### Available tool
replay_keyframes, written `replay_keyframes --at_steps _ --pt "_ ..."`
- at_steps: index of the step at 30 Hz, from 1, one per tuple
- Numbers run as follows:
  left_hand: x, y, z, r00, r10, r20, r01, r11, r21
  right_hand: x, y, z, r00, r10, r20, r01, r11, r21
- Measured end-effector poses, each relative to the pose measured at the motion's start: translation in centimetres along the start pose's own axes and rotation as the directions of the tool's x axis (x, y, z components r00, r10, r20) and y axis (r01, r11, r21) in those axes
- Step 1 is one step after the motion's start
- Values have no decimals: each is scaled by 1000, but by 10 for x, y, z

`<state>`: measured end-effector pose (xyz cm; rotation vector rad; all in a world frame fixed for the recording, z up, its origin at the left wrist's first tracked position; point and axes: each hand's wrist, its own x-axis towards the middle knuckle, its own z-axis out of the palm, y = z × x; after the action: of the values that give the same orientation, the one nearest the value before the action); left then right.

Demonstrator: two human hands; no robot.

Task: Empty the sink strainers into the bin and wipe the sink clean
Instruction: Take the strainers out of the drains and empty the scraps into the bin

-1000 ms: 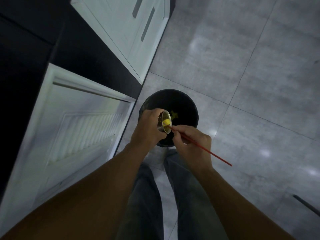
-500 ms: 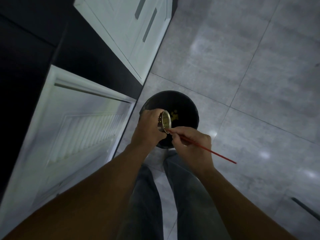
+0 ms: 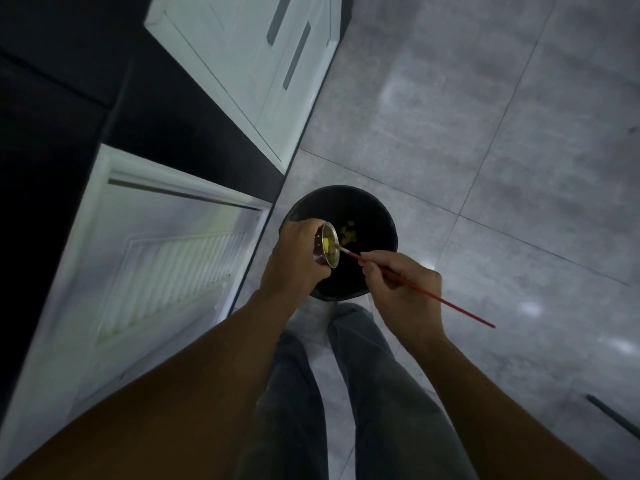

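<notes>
My left hand grips a small metal sink strainer, tipped on its side over a round black bin on the floor. A yellow scrap clings inside the strainer. My right hand pinches a thin red stick, whose pale tip pokes into the strainer's mouth. Several yellow scraps lie in the bottom of the bin. The sink is out of view.
White cabinet doors stand to the left, one of them louvred, with a dark gap between them. Grey floor tiles spread to the right. My legs stand just before the bin. A dark bar lies at lower right.
My right hand drew back to the right, so more of the stick's front end shows and its tip reaches into the strainer. More yellow scraps lie in the bin than a second ago.
</notes>
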<state>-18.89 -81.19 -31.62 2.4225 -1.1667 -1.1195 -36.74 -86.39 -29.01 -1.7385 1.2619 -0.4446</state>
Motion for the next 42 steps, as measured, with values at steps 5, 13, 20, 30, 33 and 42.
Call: replay_keyframes --at_steps 5,13,20,30,33,42 --pt "0 5 -1 999 27 42 -26 999 -28 2 -6 13 995 -35 94 27 996 86" --pt "-5 4 -6 999 -1 35 1 1000 1 2 3 -1 998 15 61 -17 999 29" --pt "-6 7 -2 1000 16 28 -16 1000 4 0 0 -1 996 -25 90 18 997 78" --pt "-8 0 -3 998 29 59 -28 999 -18 12 -5 9 966 107 234 -130 988 88" --pt "-8 -1 -1 998 39 53 -39 999 -4 13 -3 6 982 125 139 -130 991 28" --pt "1 3 1 998 49 48 -48 999 -17 14 -5 7 983 86 160 -111 982 155"
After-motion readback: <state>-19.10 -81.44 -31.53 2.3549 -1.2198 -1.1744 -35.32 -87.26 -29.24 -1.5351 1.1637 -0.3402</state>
